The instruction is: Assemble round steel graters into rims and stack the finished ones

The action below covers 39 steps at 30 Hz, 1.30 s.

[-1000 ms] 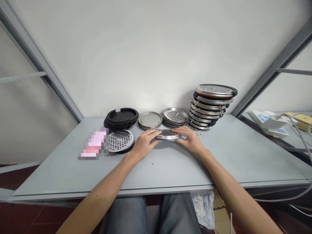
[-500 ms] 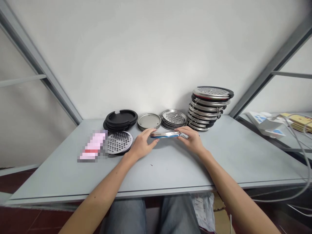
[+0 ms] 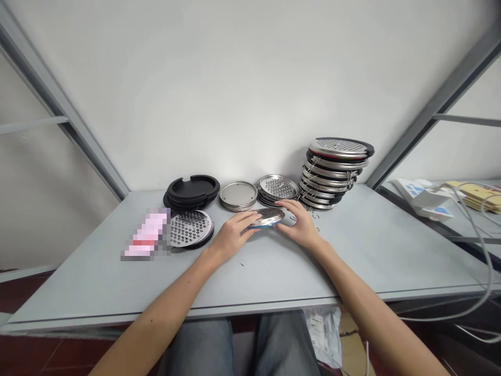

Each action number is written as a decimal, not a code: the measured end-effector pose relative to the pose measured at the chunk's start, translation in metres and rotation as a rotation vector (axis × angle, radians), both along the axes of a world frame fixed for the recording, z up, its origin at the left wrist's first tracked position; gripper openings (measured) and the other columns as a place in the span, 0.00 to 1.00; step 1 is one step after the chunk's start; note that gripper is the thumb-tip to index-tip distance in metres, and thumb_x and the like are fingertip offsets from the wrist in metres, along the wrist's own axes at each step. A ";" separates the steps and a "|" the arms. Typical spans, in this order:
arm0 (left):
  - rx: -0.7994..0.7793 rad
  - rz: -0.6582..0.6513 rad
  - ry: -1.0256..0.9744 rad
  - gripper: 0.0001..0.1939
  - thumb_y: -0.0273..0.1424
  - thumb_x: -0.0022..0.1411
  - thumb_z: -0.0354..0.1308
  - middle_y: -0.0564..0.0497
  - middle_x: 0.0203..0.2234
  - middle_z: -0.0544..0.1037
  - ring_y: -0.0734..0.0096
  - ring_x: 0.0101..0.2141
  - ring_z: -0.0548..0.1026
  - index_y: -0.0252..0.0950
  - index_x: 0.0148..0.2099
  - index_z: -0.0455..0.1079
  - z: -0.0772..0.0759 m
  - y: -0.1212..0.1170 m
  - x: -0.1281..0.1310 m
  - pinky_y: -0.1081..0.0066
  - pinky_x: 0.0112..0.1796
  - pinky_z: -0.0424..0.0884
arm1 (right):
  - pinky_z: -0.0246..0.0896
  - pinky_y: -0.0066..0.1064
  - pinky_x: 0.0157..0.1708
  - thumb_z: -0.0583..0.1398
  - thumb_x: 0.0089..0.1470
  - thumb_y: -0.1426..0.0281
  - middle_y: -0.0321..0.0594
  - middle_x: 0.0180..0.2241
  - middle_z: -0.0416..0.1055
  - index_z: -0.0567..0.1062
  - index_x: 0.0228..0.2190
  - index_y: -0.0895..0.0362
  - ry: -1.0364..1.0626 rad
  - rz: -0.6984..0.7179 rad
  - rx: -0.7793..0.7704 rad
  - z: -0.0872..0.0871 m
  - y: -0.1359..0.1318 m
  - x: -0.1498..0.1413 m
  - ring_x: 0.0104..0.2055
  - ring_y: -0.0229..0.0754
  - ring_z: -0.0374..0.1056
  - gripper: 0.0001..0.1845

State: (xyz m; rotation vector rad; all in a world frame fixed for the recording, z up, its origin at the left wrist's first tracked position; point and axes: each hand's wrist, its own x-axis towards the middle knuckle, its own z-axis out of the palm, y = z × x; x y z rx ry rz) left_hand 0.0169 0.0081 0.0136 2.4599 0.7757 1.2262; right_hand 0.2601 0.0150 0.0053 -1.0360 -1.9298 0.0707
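Observation:
A round metal grater plate (image 3: 266,214) with a blue underside is held just above the table, its top tilted toward me. My left hand (image 3: 234,232) grips its left edge, fingers on top and thumb below. My right hand (image 3: 299,225) is closed about the right edge, with fingertips behind and the thumb at the lower front. Just beyond lie a stack of perforated grater discs (image 3: 278,186) and a stack of plain metal discs (image 3: 238,194). Small metal hooks or clips (image 3: 314,214) lie beside my right hand, partly hidden by it.
At the back right rises a tall stack of assembled graters (image 3: 334,172) with wire clips. Black round holders (image 3: 193,190) are piled at the back left, with flat grater sheets (image 3: 191,230) before them. A blurred pink item (image 3: 146,235) lies farther left. White cables (image 3: 487,256) hang at the right.
The grater plate has tipped from edge-on so that its top face shows, and sits slightly lower. My right hand has shifted a little left and down, uncovering the small metal pieces.

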 end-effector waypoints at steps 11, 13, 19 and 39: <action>-0.027 0.049 -0.065 0.17 0.28 0.62 0.57 0.45 0.50 0.73 0.63 0.51 0.72 0.37 0.54 0.67 0.005 0.001 -0.003 0.61 0.52 0.70 | 0.67 0.38 0.43 0.62 0.51 0.71 0.42 0.39 0.76 0.76 0.39 0.54 0.021 0.065 -0.051 -0.002 0.004 0.015 0.42 0.46 0.71 0.11; 0.003 0.086 -0.042 0.20 0.29 0.60 0.59 0.45 0.51 0.73 0.63 0.51 0.72 0.38 0.55 0.66 0.006 0.000 -0.004 0.61 0.52 0.70 | 0.67 0.38 0.42 0.62 0.51 0.70 0.43 0.38 0.75 0.76 0.39 0.54 0.024 0.046 -0.018 -0.001 0.003 0.013 0.41 0.45 0.71 0.11; -0.022 0.067 0.015 0.29 0.30 0.60 0.60 0.46 0.55 0.70 0.63 0.53 0.70 0.43 0.62 0.58 0.007 -0.001 -0.004 0.59 0.54 0.68 | 0.67 0.38 0.41 0.62 0.52 0.68 0.43 0.38 0.74 0.77 0.40 0.53 0.006 0.027 0.044 0.005 -0.004 0.003 0.40 0.45 0.70 0.11; -0.069 0.164 -0.062 0.19 0.30 0.57 0.62 0.44 0.47 0.75 0.62 0.46 0.74 0.36 0.51 0.68 0.007 0.004 -0.003 0.62 0.48 0.71 | 0.65 0.37 0.39 0.68 0.43 0.66 0.40 0.33 0.75 0.78 0.31 0.55 0.327 0.067 -0.152 0.012 0.000 0.006 0.37 0.45 0.70 0.11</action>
